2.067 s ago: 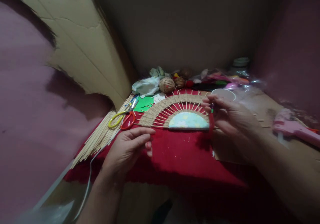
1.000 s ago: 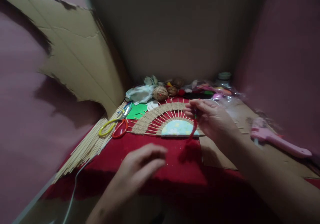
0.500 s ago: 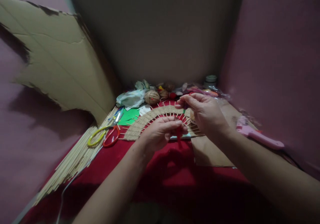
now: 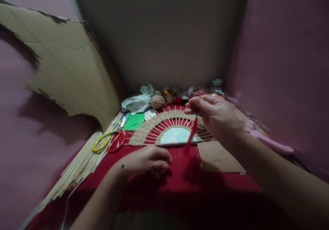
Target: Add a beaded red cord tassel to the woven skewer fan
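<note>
My right hand [image 4: 217, 117] is raised over the right part of a half-round woven fan [image 4: 140, 130]. Its thumb and fingers are pinched on the top of a red tassel [image 4: 192, 132] with a green band, which dangles below them. The tassel's lower strands are blurred. Lower and to the left, my left hand [image 4: 147, 160] is empty, its fingers loosely bent and apart, just above the red cloth [image 4: 177, 175]. Thin sticks radiate through the fan's woven band, and a pale blue patterned half-circle [image 4: 177, 136] fills its centre.
Scissors [image 4: 117, 141] with yellow and red handles lie left of the fan, beside a bundle of thin sticks [image 4: 74, 171]. Twine balls [image 4: 157, 101] and a lidded jar [image 4: 217, 84] stand behind. A pink glue gun [image 4: 269, 141] lies right; torn cardboard [image 4: 64, 62] leans left.
My left hand has let go of the red tassel and moved down and left. The tassel now hangs from my right hand alone, and the fan's blue centre has come into view.
</note>
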Demonstrator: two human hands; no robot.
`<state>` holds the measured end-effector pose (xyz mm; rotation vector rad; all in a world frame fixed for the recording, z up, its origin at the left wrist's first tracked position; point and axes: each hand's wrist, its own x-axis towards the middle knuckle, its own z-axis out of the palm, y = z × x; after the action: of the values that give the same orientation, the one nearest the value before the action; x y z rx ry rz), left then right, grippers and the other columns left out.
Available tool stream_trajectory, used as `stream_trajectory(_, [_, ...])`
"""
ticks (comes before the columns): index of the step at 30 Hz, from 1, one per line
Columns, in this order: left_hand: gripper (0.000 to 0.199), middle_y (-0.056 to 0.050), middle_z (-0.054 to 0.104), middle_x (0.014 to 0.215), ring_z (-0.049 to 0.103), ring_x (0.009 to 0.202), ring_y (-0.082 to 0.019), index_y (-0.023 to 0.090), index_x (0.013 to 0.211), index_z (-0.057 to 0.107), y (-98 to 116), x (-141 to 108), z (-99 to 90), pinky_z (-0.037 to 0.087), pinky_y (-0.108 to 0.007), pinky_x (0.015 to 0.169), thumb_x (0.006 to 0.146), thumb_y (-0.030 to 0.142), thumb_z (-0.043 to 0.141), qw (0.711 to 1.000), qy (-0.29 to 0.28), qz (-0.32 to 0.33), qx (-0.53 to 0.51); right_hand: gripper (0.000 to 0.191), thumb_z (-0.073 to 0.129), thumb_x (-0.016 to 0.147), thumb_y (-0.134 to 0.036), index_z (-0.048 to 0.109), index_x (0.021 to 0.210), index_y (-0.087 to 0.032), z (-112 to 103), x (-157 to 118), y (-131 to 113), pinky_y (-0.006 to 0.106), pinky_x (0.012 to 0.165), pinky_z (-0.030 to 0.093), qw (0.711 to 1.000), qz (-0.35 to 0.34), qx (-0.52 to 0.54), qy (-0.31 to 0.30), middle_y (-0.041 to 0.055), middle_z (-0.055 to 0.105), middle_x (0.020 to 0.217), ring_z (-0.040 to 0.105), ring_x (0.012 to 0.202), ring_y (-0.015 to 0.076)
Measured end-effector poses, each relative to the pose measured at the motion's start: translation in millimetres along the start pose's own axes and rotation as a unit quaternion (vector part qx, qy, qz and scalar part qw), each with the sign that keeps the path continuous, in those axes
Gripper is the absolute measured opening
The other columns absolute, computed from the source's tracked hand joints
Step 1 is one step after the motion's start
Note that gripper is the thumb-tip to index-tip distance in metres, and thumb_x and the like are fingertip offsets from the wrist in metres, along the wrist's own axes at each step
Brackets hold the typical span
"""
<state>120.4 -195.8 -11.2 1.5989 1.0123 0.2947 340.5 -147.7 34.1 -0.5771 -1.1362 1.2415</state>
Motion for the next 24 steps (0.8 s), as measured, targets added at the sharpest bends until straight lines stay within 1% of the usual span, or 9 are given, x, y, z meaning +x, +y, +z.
stream_trajectory(3, [0.014, -0.002, 0.062, 0.068, 0.059, 0.06, -0.012, 0.016, 0.086, 0.067, 7, -2, -10.5, 0.047, -0.023, 0.058, 0.083, 0.027, 0.059, 0.985, 0.124, 0.049, 0.11, 0.012, 0.071, 0.073, -0.024, 0.067, 0.067, -0.014, -3, -3, -3, 0.025, 0.062, 0.052, 0.994, 0.096, 0.013, -0.051, 0.0039, 0.067, 0.068, 0.065, 0.06, 0.0129])
stream_trajectory(6, [0.021, -0.004, 0.063, 0.082, 0.059, 0.063, -0.011, 0.016, 0.099, 0.064, 22, 6, -12.5, 0.048, -0.023, 0.059, 0.081, 0.026, 0.061, 0.961, 0.247, 0.124, 0.02, 0.013, 0.073, 0.071, -0.024, 0.068, 0.069, -0.012, -7, -7, -2, 0.022, 0.054, 0.051, 0.967, 0.216, 0.018, -0.136, 0.0058, 0.069, 0.069, 0.066, 0.057, 0.0136])
stream_trajectory(8, [0.035, -0.006, 0.062, 0.102, 0.06, 0.064, -0.011, 0.018, 0.11, 0.058, 32, 12, -8.5, 0.048, -0.022, 0.055, 0.077, 0.025, 0.066, 0.945, 0.273, 0.176, -0.051, 0.014, 0.072, 0.072, -0.024, 0.07, 0.07, -0.011, -8, -11, -1, 0.021, 0.053, 0.051, 0.945, 0.264, 0.006, -0.195, 0.0071, 0.07, 0.07, 0.067, 0.057, 0.014])
stream_trajectory(11, [0.052, -0.009, 0.055, 0.125, 0.063, 0.069, -0.012, 0.025, 0.125, 0.051, 43, 20, 1.3, 0.047, -0.021, 0.051, 0.076, 0.023, 0.068, 0.948, 0.194, 0.229, -0.104, 0.016, 0.068, 0.076, -0.025, 0.072, 0.073, -0.009, -8, -19, -1, 0.02, 0.055, 0.052, 0.917, 0.291, -0.017, -0.272, 0.0088, 0.071, 0.072, 0.068, 0.058, 0.0144])
stream_trajectory(13, [0.053, -0.009, 0.061, 0.115, 0.064, 0.069, -0.013, 0.026, 0.129, 0.05, 44, 24, 6.2, 0.046, -0.021, 0.052, 0.079, 0.023, 0.065, 0.961, 0.106, 0.224, -0.126, 0.017, 0.066, 0.077, -0.024, 0.072, 0.074, -0.008, -10, -23, -2, 0.02, 0.056, 0.053, 0.907, 0.29, -0.018, -0.304, 0.01, 0.072, 0.073, 0.069, 0.058, 0.0146])
stream_trajectory(15, [0.042, -0.006, 0.067, 0.089, 0.061, 0.062, -0.012, 0.022, 0.123, 0.057, 42, 26, 7.1, 0.046, -0.021, 0.052, 0.081, 0.024, 0.062, 0.969, 0.051, 0.2, -0.135, 0.017, 0.065, 0.078, -0.024, 0.071, 0.074, -0.008, -13, -28, -3, 0.02, 0.055, 0.053, 0.903, 0.294, -0.01, -0.312, 0.0101, 0.072, 0.073, 0.069, 0.058, 0.0154])
stream_trajectory(17, [0.026, -0.002, 0.063, 0.068, 0.055, 0.052, -0.009, 0.017, 0.106, 0.065, 37, 26, 3.3, 0.042, -0.02, 0.049, 0.083, 0.028, 0.062, 0.973, 0.053, 0.184, -0.127, 0.017, 0.065, 0.078, -0.024, 0.071, 0.074, -0.009, -17, -32, -3, 0.022, 0.054, 0.054, 0.902, 0.308, -0.007, -0.302, 0.0094, 0.072, 0.072, 0.069, 0.058, 0.0163])
stream_trajectory(20, [0.015, 0.002, 0.055, 0.056, 0.045, 0.046, -0.006, 0.014, 0.084, 0.067, 30, 25, -5.9, 0.034, -0.018, 0.044, 0.081, 0.029, 0.064, 0.974, 0.098, 0.176, -0.105, 0.017, 0.065, 0.078, -0.024, 0.07, 0.074, -0.009, -25, -37, 0, 0.023, 0.051, 0.054, 0.9, 0.327, -0.005, -0.287, 0.0094, 0.071, 0.072, 0.069, 0.057, 0.0174])
stream_trajectory(24, [0.016, 0.001, 0.058, 0.063, 0.05, 0.051, -0.006, 0.014, 0.092, 0.065, 27, 28, -4.5, 0.035, -0.017, 0.046, 0.078, 0.022, 0.067, 0.966, 0.107, 0.19, -0.139, 0.016, 0.066, 0.078, -0.024, 0.068, 0.075, -0.008, -28, -38, 5, 0.024, 0.05, 0.055, 0.889, 0.353, 0.0, -0.291, 0.0114, 0.072, 0.072, 0.068, 0.053, 0.0166])
